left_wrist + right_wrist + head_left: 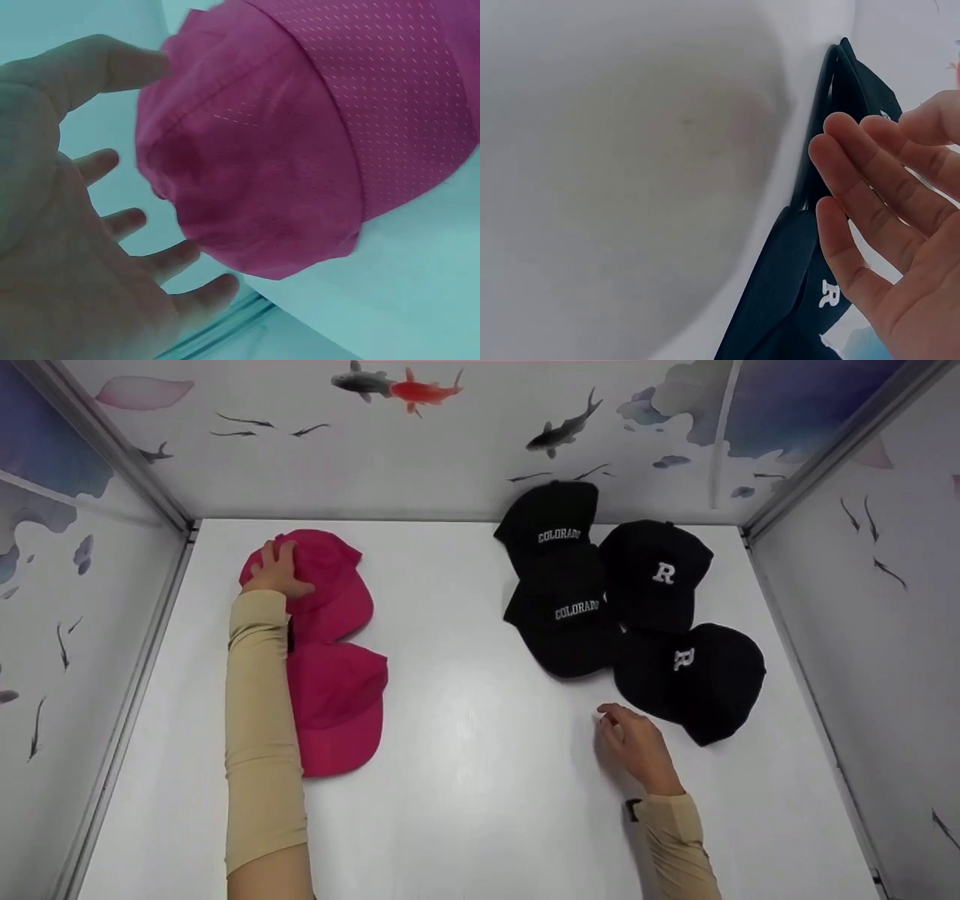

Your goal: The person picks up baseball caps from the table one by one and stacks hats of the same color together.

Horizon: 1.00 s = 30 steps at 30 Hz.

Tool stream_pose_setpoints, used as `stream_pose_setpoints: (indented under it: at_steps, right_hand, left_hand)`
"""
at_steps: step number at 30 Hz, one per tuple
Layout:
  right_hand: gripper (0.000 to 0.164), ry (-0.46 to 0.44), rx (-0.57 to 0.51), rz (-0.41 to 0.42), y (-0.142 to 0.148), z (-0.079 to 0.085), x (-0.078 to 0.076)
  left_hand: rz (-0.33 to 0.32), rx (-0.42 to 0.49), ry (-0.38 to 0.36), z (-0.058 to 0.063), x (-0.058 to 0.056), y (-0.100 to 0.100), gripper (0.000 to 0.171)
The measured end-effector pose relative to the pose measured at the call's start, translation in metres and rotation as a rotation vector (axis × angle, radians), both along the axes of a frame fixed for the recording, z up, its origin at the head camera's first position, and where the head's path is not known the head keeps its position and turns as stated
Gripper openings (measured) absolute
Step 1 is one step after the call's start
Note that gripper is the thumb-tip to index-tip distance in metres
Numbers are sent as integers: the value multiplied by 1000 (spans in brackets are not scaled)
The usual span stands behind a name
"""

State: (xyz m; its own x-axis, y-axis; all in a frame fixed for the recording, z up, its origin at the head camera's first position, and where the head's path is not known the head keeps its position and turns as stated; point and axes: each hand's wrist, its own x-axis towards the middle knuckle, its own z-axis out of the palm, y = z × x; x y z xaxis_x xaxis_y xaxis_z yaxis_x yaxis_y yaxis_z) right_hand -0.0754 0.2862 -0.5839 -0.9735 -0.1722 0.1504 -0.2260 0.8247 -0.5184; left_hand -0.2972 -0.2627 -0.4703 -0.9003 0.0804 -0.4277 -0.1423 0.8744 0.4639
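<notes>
Worktop has black caps right of pink caps, colour-grouped I guess, left grip splayed over pink, right grip loose, empty.

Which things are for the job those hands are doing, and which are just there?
Probably for the job:
Far pink cap, at the left hand
Near pink cap
Four black caps, near the right hand

Just there, it seems:
Painted fish on the back wall
White table underneath

Wht tbl w/ glare; fish-print walls, gry metal edging.
</notes>
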Motion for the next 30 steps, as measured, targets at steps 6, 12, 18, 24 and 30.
stream_pose_setpoints:
  at_steps: [6,12,18,24,30]
  right_hand:
    - [15,-4,-21,4,1,-5,2]
    - [16,-1,-29,-1,-1,-6,1]
    - [16,-18,-30,-13,-2,-5,3]
    - [16,-34,-28,-23,-1,-6,4]
    - [16,-24,-27,-31,1,-8,5]
  left_hand:
    - [64,-66,45,-7,7,-3,94]
    - [88,-127,62,-27,-4,1,105]
    - [111,-166,72,-40,-14,11,97]
    - [135,-152,79,-48,-20,16,93]
    - [140,-137,77,-51,-24,20,93]
